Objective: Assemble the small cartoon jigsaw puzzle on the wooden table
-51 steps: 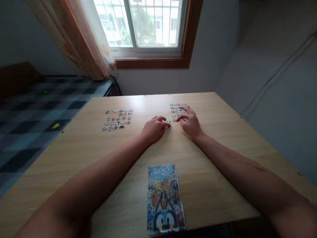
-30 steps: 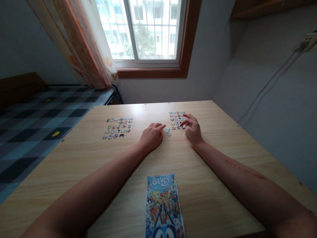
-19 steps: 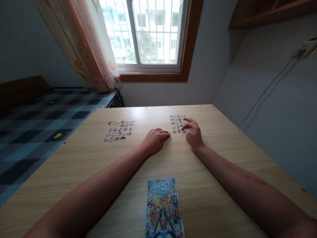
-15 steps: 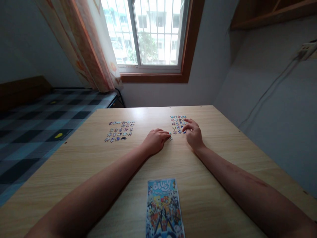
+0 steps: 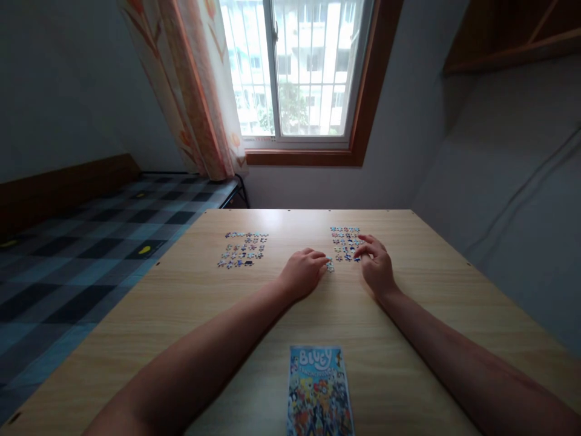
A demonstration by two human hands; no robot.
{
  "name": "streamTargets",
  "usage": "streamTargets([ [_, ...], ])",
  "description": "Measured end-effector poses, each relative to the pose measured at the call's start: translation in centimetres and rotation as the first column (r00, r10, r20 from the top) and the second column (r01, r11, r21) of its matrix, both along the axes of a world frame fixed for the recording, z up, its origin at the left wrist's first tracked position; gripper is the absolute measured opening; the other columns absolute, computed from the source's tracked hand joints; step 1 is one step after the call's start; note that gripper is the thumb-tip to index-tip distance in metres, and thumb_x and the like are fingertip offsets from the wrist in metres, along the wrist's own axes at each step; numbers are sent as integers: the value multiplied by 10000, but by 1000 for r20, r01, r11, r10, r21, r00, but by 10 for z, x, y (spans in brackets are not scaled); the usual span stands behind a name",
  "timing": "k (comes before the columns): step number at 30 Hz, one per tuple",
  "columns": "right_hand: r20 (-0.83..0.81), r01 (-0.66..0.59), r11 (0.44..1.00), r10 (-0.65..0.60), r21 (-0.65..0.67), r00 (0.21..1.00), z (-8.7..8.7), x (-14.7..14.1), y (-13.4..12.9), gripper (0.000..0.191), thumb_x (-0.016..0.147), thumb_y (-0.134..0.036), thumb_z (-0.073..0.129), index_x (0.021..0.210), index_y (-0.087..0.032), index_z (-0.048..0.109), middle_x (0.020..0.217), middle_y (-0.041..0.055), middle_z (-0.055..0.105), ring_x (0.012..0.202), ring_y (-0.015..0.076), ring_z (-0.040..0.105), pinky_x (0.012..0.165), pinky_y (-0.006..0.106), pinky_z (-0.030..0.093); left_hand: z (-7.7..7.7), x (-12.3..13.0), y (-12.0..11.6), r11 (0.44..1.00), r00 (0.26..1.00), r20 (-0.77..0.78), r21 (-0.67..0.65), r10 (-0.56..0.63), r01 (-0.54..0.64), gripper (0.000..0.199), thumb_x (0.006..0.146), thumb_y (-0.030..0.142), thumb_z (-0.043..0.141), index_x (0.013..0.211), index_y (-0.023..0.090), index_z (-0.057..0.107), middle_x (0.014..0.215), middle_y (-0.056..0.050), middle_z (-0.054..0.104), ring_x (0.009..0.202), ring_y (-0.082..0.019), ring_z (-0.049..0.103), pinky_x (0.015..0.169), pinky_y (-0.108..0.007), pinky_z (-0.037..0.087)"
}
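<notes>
Small puzzle pieces (image 5: pixel 242 249) lie in rows on the left part of the wooden table (image 5: pixel 254 327). A second group of pieces (image 5: pixel 345 236) lies further right, partly covered by my right hand (image 5: pixel 376 263). That hand rests at the group's right edge, fingers bent and spread a little; no piece shows in it. My left hand (image 5: pixel 305 271) is palm down between the groups, its fingertips closed at a few light blue pieces (image 5: pixel 330 265). What its fingers pinch is too small to make out. A colourful Bluey picture card (image 5: pixel 320 390) lies nearest to me.
Beyond the table is a barred window (image 5: pixel 313 72) with a patterned curtain (image 5: pixel 195 91). A bed with a checked cover (image 5: pixel 113 242) stands on the left. A wooden shelf (image 5: pixel 512 54) hangs at upper right.
The whole view has shifted, so the table and both hands appear lower and further right. Against the puzzle pieces, both hands have hardly moved.
</notes>
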State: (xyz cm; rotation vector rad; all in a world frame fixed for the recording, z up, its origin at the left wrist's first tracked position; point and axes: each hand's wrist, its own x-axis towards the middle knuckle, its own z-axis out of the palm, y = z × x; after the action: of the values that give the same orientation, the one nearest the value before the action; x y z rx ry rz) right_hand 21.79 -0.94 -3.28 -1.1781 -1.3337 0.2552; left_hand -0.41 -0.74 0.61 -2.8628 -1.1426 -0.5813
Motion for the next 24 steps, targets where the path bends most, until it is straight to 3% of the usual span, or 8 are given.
streamTargets([
  [4, 0, -2, 1000, 2, -2, 1000, 1, 0, -1, 223, 720, -165, 491, 600, -244, 661, 1176, 75, 714, 1284, 302, 535, 1161, 540, 331, 8, 2, -8, 1000, 992, -126, 9, 26, -26, 254, 964, 220, 501, 1082, 194, 724, 1114, -97, 739, 1037, -243, 632, 934, -399, 516],
  [9, 37, 5, 1000, -4, -13, 999, 6, -4, -6, 234, 717, -156, 473, 589, -246, 647, 1124, 70, 723, 1176, 297, 582, 1068, 513, 403, 15, 0, -14, 990, 983, -128, -28, 135, -140, 316, 993, 319, 435, 953, 173, 712, 968, -117, 722, 901, -241, 657, 793, -370, 526],
  [13, 104, -4, 1000, 2, 17, 995, 10, -7, -11, 252, 711, -131, 454, 586, -248, 640, 1031, 64, 729, 1088, 288, 589, 986, 487, 421, 16, -3, -11, 977, 964, -209, -100, 165, -189, 318, 934, 272, 461, 855, 179, 754, 889, -116, 733, 806, -241, 687, 730, -366, 523],
  [24, 167, -19, 998, 8, 62, 986, 10, -7, -13, 252, 785, -147, 511, 600, -258, 641, 897, 47, 705, 967, 268, 588, 899, 441, 442, 17, -9, 3, 917, 893, -314, -132, 322, -377, 334, 885, 251, 487, 939, 156, 803, 961, -186, 766, 874, -303, 730, 735, -387, 543],
])
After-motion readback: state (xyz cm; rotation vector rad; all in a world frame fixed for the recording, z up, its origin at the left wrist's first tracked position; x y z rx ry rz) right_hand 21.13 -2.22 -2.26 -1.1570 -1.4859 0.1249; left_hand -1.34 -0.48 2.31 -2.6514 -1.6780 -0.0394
